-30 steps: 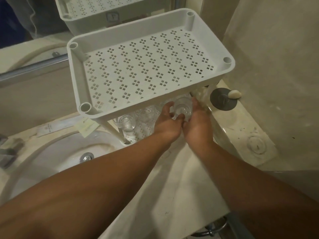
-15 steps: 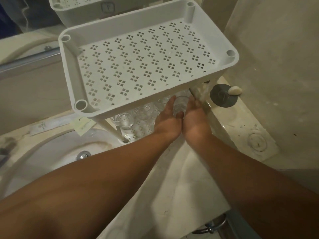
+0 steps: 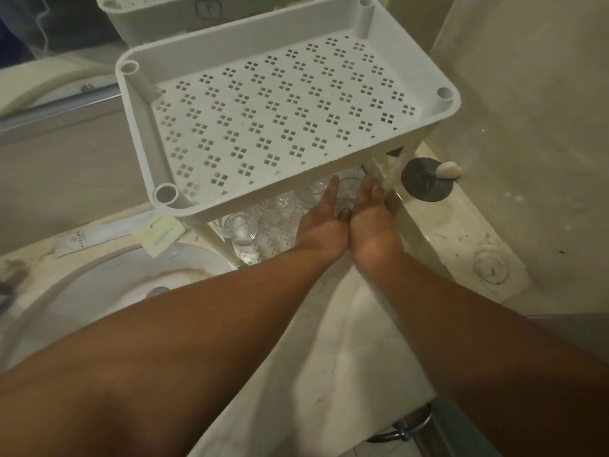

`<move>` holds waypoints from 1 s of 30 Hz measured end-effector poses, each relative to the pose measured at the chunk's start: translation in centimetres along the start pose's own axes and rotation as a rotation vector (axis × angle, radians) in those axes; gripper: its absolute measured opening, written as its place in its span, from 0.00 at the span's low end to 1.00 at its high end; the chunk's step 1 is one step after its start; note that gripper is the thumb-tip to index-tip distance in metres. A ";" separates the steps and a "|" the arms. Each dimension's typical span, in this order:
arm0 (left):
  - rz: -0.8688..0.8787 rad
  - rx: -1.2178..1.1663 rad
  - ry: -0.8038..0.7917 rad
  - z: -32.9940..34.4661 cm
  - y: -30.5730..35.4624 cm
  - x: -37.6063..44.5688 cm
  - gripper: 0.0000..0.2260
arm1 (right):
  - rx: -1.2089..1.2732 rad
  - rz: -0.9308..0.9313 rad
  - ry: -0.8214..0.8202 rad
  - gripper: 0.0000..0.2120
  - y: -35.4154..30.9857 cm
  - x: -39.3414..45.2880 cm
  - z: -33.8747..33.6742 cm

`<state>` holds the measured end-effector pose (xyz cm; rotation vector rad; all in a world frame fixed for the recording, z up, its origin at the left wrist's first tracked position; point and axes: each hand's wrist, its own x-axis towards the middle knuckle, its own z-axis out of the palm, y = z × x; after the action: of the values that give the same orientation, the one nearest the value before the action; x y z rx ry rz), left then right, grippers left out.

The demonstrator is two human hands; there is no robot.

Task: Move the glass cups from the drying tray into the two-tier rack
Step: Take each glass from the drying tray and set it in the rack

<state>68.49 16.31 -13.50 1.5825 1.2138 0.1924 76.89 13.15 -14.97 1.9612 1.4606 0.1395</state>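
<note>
A white perforated two-tier rack (image 3: 329,179) stands on the counter; its top tier holds nothing. Under it, the lower tier (image 3: 273,240) carries several clear glass cups (image 3: 239,227), partly hidden by the top tier. My left hand (image 3: 324,222) and my right hand (image 3: 370,216) reach side by side under the top tier, cupped around one glass cup (image 3: 346,196) between their fingers. The fingertips are partly hidden by the tier's edge.
A white basin (image 3: 108,291) with a drain lies at the left. Paper sachets (image 3: 159,234) lie on the counter behind it. A dark round plug (image 3: 425,186) and a pale soap (image 3: 447,169) sit at the right by the wall. A mirror runs along the back.
Both hands have pushed the held cup further in under the top tier, onto the lower tier. The camera has shifted, so the rack sits lower and larger in view.
</note>
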 end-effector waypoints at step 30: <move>0.175 0.008 0.248 -14.4 -9.5 -16.9 0.17 | 1.400 0.183 0.375 0.17 -13.4 -14.6 -9.0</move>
<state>45.54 11.54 -7.73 1.7098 1.2634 0.5100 56.57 6.19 -11.34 3.2939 1.8057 -0.6517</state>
